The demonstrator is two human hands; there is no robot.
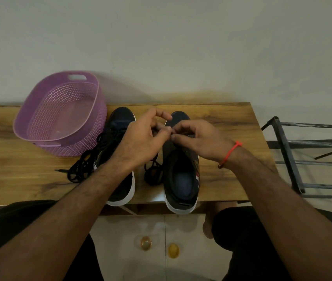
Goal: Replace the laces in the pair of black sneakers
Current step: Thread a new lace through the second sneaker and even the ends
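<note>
The right sneaker [181, 171] stands on the worktop [19, 175] with its toe toward the wall and its heel just over the near edge, so its long axis runs straight away from the person. Both hands meet above its forefoot, where the eyelets would be. The left hand [140, 138] and the right hand [197, 138] have their fingertips pressed together in a pinch, apparently on a black lace [153, 171] whose slack trails down between the two shoes into a loose coil; the pinched end itself is too small and dark to make out, so I cannot say for certain that each hand has hold of it. The lace lies under and slightly toward the left hand, and both hands are about equally near the eyelet row; judging by this, the coming move is a feed along the shoe's width, across its long axis.

The left sneaker [120, 126] sits parallel, just beside it, largely covered by the left forearm. A second heap of black lace [84, 167] spills off its left side onto the worktop. A purple basket [45, 142] stands tilted near that shoe's toe. A black metal rack [294, 159] stands off the worktop's right end.

The eyelets and tongue of the right sneaker are hidden behind the fingers, so how far it is threaded cannot be told.
</note>
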